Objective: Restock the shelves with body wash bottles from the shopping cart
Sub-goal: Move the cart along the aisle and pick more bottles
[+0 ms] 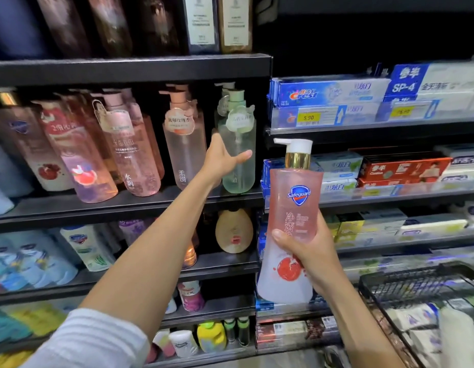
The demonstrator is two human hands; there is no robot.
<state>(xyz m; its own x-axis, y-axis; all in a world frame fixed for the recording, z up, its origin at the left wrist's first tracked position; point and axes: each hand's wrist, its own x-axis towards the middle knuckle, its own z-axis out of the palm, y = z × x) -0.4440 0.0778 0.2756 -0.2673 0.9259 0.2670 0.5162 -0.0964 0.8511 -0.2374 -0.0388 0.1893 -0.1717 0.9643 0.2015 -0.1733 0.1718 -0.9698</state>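
Head view. Right hand [307, 251], lower centre-right of the frame, grips a pink Safeguard body wash bottle [291, 221] round its lower half: thumb across the front label, fingers curled behind. Bottle upright, tilted slightly, with white pump head and gold collar at top, red fruit print near the base. It sits in front of the upright where the two shelf bays meet, not on any shelf.

Left hand [225, 158], centre of the frame, arm stretched up from the lower left with a white ribbed sleeve [92, 341] at the bottom edge. Thumb lies across the front of a pale green pump bottle [238, 155]; fingers reach behind it, between it and a pale pink pump bottle [184, 152] just to its left. The hand wraps the green bottle in a loose grasp. Green bottle stands on the dark shelf [124, 205] at mid-left, at the right end of the row.

Further left on the same shelf: more pink bottles, leaning in the wide-angle view. Upper left: dark shelf with tall brown and dark bottles. Lower left shelves: white and blue bottles, a tan oval bottle [234, 231].

Right half of the frame: toothpaste boxes, Crest box [329, 92] at top, yellow price tag [308, 117] under it. Lower right corner: black wire shopping cart [416, 285] with white packs inside, blurred.
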